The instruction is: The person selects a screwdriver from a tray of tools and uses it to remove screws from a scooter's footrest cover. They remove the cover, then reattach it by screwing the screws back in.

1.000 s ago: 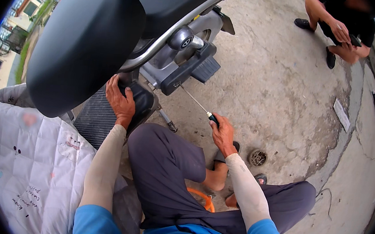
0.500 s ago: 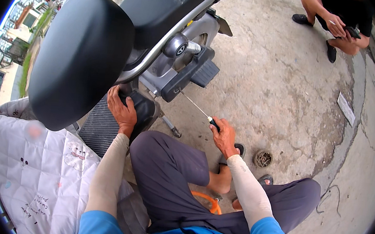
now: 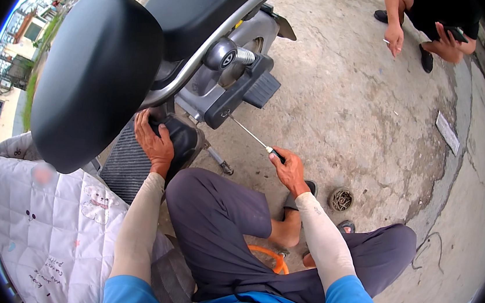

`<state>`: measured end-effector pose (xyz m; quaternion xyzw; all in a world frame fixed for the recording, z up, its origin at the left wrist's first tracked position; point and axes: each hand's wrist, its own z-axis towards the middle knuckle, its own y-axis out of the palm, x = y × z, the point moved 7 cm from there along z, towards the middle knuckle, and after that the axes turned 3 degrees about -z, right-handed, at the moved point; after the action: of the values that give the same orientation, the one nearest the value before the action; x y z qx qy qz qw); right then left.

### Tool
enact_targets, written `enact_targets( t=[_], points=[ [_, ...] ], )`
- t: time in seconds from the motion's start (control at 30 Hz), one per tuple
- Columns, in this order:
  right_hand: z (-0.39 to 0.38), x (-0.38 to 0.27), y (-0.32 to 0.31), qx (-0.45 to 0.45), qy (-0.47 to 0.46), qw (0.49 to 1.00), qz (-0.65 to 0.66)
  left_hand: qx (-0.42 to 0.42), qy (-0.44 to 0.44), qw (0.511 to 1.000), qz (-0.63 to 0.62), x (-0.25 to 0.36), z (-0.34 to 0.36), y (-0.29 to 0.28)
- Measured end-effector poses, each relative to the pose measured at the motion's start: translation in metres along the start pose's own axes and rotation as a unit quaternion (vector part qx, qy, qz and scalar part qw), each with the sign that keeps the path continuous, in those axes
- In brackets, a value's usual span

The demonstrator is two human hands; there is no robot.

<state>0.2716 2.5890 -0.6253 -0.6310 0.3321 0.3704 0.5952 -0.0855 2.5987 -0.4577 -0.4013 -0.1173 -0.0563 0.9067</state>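
Observation:
In front of me stands an electric scooter with a black seat (image 3: 195,7) and a large black padded backrest (image 3: 95,79). My right hand (image 3: 288,170) is closed around the dark handle of a screwdriver (image 3: 250,133). The screwdriver's long shaft slants up and left, and its tip meets the grey housing (image 3: 223,107) beside the rear wheel. My left hand (image 3: 154,143) rests with fingers spread on the black plastic body (image 3: 182,140) below the backrest. A ribbed footboard (image 3: 130,161) lies left of that hand.
A small round tin (image 3: 341,199) of screws stands on the concrete right of my foot. A quilted white cover (image 3: 43,220) drapes at the left. At the far right another person crouches, holding a phone (image 3: 457,34). A kickstand (image 3: 218,160) juts out below the scooter.
The view has shifted slightly. My right hand still holds the screwdriver against the housing, and my left hand stays put. The other person's one hand has dropped away from the phone.

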Motion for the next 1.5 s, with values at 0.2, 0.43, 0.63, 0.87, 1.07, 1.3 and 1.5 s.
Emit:
enact_targets(
  t=[0.2, 0.43, 0.63, 0.87, 1.07, 1.3, 1.5],
  points=[
    [0.009, -0.001, -0.007, -0.025, 0.041, 0.999, -0.023, -0.001, -0.003, 1.000, 0.000, -0.002, -0.001, -0.001],
    [0.017, 0.008, -0.004, -0.031, 0.064, 0.997, -0.011, -0.008, 0.004, 1.000, 0.007, 0.003, 0.000, 0.000],
    [0.022, 0.017, 0.001, -0.129, 0.150, 0.978, 0.065, 0.002, 0.002, 1.000, 0.003, 0.000, -0.003, 0.000],
    [0.020, 0.016, -0.022, -0.120, 0.152, 0.977, 0.091, -0.001, 0.001, 1.000, 0.004, -0.002, -0.001, -0.001],
    [-0.010, 0.072, -0.085, 0.047, 0.173, 0.984, 0.019, 0.004, 0.008, 1.000, -0.008, 0.003, 0.000, 0.000],
    [-0.009, 0.055, -0.056, 0.135, 0.122, 0.980, 0.080, 0.009, 0.006, 1.000, -0.002, -0.001, -0.002, 0.000],
    [-0.017, 0.022, -0.034, 0.151, 0.046, 0.986, 0.044, 0.008, 0.005, 1.000, 0.010, 0.004, -0.001, -0.003]
  ],
)
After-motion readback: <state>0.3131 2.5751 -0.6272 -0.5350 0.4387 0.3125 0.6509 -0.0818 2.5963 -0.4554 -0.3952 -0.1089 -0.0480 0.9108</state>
